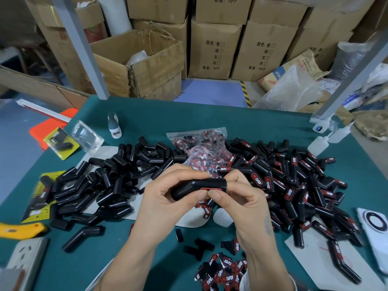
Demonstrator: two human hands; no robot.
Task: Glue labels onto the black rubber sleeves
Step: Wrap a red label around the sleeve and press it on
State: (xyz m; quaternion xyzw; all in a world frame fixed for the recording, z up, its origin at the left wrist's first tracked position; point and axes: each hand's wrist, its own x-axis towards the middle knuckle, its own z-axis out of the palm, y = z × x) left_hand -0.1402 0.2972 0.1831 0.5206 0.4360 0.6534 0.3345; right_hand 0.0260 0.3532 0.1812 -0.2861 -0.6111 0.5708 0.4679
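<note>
Black sleeves (117,185) are heaped on a teal table (210,116); red-and-black labels (224,271) carry white lettering; a yellow-and-black card (62,143) and brown boxes (214,49) are seen

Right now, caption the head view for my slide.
Both hands press a red label onto a black rubber sleeve above the sleeve pile.

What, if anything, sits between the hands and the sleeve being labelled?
Nothing visible. The left hand and right hand already hold the black rubber sleeve directly, thumbs pressing the red-edged label against it.
</note>
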